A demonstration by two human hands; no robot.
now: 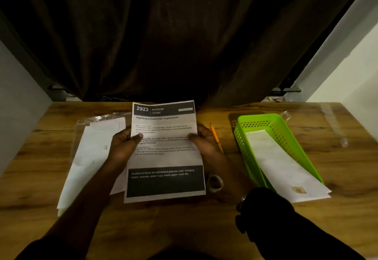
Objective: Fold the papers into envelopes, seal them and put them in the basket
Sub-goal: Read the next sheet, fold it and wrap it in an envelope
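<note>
Gripping a printed sheet (166,157) by its two side edges, a person holds it over the middle of a wooden table (176,225). The left hand (122,147) and right hand (206,143) each pinch the paper, thumb on the printed face and fingers curled behind. The sheet is unfolded and headed "2923 BEDROOM". Its lower edge sits at or just above the tabletop (which of the two cannot be told).

Left of it, partly under the left hand, a stack of white papers (88,157) lies on a clear plastic sleeve (106,117), its near corner close to the table's front edge. An orange pencil (214,134) lies partly hidden behind the right hand, and a roll of clear tape (214,182) sits just beside the sheet's lower right corner.

Farther right, well apart from the sheet, stands a green basket (255,117) with white envelopes (282,163) overhanging its near end. Wood shows between pencil and basket and along the front edge between the forearms. A dark curtain (184,44) closes off the far edge.

The fine print is blurred, both sleeves fade into shadow, and a wristband (242,199) on the right wrist is hard to make out.
</note>
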